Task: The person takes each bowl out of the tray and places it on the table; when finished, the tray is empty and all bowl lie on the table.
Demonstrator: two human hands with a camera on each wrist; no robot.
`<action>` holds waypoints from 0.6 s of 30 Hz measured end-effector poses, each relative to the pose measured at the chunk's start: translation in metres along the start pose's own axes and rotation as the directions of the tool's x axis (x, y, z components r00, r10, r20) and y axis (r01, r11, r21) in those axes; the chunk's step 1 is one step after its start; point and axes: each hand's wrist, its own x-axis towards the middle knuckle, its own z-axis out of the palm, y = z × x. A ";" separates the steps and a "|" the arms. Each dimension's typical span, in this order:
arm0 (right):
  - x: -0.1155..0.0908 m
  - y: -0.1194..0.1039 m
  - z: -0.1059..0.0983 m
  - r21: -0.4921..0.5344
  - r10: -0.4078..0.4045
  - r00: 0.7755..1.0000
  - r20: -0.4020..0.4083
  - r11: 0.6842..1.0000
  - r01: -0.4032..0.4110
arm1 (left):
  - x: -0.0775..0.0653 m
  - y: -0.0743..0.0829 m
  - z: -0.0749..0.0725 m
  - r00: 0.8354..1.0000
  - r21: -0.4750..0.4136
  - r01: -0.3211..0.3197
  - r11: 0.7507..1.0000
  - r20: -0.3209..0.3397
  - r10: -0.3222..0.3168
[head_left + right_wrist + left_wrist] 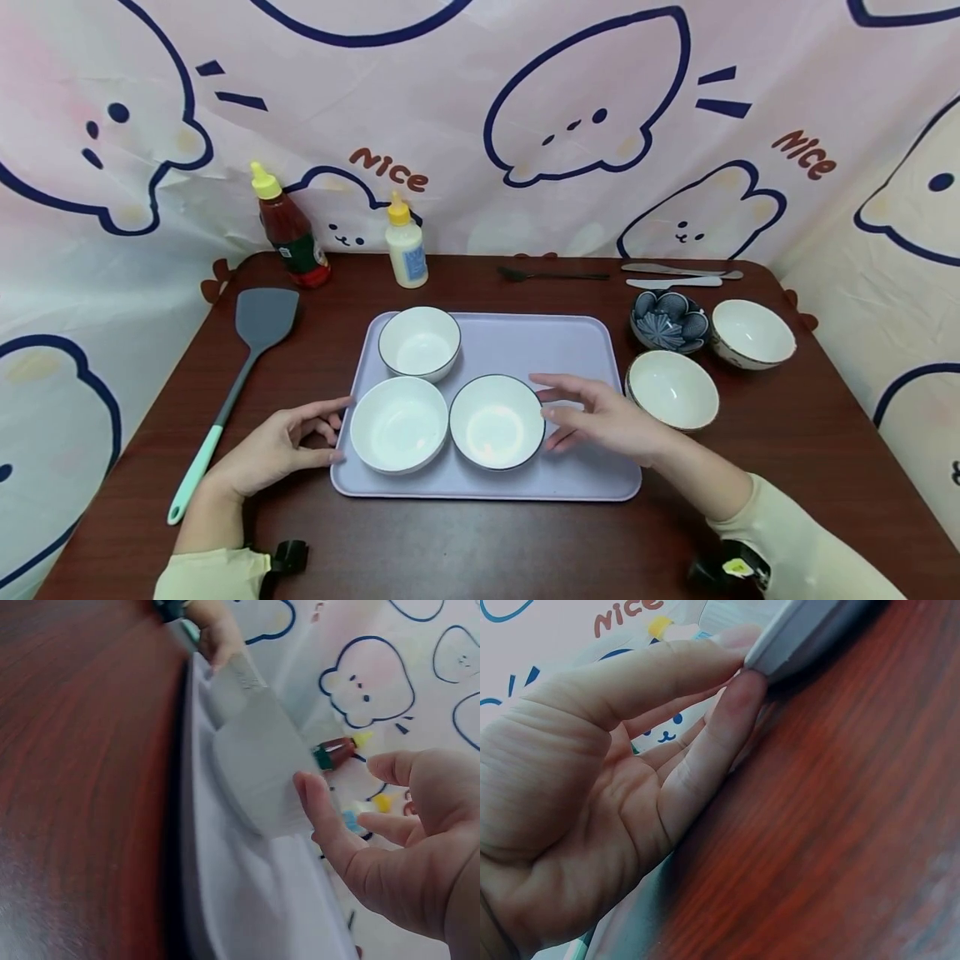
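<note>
A lavender tray (525,350) lies on the table with three white bowls on it: a back bowl (418,342), a front left bowl (400,425) and a dark-rimmed front right bowl (497,422). My left hand (288,442) pinches the tray's left edge; in the left wrist view, thumb and fingertip meet the rim (791,637). Over the tray's right half, my right hand (600,417) has its fingers spread, with fingertips right beside the front right bowl. The right wrist view shows this hand (405,847) with nothing in its grasp, close to the bowl's wall (262,765).
Right of the tray stand a white bowl (675,390), a patterned white bowl (752,333) and a dark blue bowl (670,322). Knives (673,282) and a dark fork (555,275) lie behind. A spatula (255,325), a red sauce bottle (294,237) and a cream bottle (407,250) are at left.
</note>
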 end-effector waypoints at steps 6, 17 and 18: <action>0.014 0.012 0.012 -0.002 0.002 1.000 0.017 1.000 -0.002 | 0.000 -0.001 0.000 1.000 0.000 -0.003 1.000 0.001 0.003; 0.015 0.017 0.018 0.110 0.005 1.000 0.009 0.994 -0.006 | 0.000 -0.002 0.000 1.000 -0.004 -0.013 1.000 0.002 0.013; 0.013 0.016 0.018 0.121 0.006 1.000 -0.002 0.993 -0.006 | 0.000 -0.002 0.000 1.000 -0.004 -0.011 1.000 0.002 0.011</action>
